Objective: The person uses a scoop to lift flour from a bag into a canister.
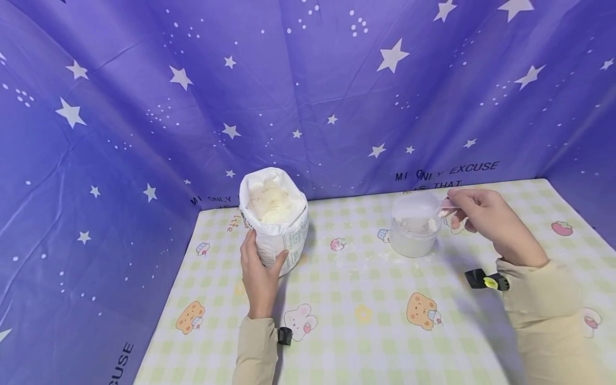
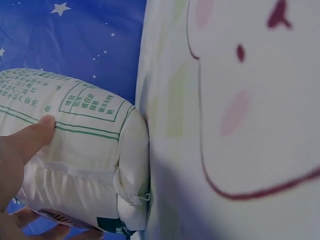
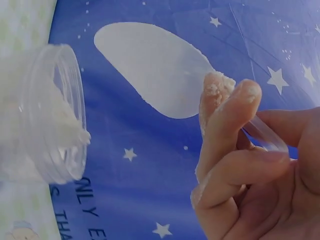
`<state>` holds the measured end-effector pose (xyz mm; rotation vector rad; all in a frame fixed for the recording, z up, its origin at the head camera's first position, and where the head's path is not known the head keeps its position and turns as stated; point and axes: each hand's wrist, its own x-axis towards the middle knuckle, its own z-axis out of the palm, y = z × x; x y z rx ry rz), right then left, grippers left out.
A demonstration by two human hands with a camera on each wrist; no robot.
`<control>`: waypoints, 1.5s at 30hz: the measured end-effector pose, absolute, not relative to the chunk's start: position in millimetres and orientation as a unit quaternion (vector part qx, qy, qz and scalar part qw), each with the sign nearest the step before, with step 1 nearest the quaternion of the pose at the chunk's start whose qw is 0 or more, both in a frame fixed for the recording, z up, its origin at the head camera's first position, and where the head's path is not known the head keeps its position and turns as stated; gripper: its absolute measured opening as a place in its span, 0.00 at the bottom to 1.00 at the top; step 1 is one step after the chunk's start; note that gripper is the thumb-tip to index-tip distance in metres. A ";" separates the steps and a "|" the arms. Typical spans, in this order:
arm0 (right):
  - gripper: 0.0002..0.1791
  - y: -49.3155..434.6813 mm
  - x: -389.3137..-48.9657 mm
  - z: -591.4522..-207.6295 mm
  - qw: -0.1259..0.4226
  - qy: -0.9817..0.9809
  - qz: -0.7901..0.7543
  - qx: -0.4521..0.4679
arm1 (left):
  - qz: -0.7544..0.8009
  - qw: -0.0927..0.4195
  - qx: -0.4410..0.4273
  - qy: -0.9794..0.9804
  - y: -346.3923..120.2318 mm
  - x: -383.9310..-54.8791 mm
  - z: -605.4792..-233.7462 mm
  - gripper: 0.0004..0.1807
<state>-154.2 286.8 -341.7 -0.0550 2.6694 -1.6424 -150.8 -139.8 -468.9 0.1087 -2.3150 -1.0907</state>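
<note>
On the left of the head view, a white flour bag (image 1: 289, 243) with green print stands upright, its top rolled open over pale flour (image 1: 271, 200). My left hand (image 1: 260, 267) grips its near side, the thumb (image 2: 37, 135) pressed on the printed face in the left wrist view. To the right is a clear plastic jar (image 1: 415, 243) with white flour inside. Beside its rim, my right hand (image 1: 483, 216) pinches the handle of a translucent scoop (image 3: 150, 70). The scoop's wide blade stands over the jar's mouth in the head view. Flour coats the right fingertips (image 3: 217, 87).
A green-and-white checked tablecloth (image 1: 346, 331) with cartoon figures covers the table. Traces of white powder (image 1: 356, 259) lie between bag and jar. A purple star-patterned curtain (image 1: 298, 96) hangs close behind and on both sides.
</note>
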 end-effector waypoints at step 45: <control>0.21 195.6 -151.5 -410.5 0.146 0.847 -0.501 -0.096 | -0.334 0.266 0.006 -0.904 -116.7 -100.7 -445.2 0.18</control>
